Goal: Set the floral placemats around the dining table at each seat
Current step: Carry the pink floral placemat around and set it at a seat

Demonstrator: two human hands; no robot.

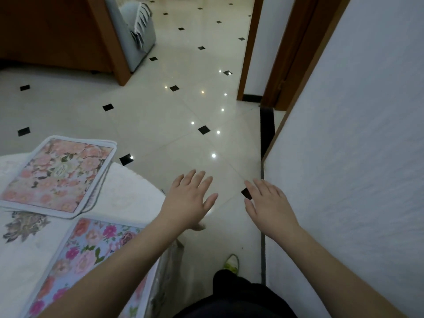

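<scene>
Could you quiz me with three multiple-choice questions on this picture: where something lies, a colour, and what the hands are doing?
1. Where does the stack of pink floral placemats lie?
A. on the floor
B. on the white-covered table, its far corner past the edge
C. on the grey chair

2. What ground colour has the near placemat under the left arm?
A. light blue
B. dark green
C. black

3. What state are the left hand and right hand in?
A. both gripping a placemat
B. one gripping, one free
C. both open, holding nothing

Answers: 1 B, the stack's far corner hangs over the floor; 2 A, blue shows between its pink flowers; 3 C, fingers are spread above the floor tiles.
</scene>
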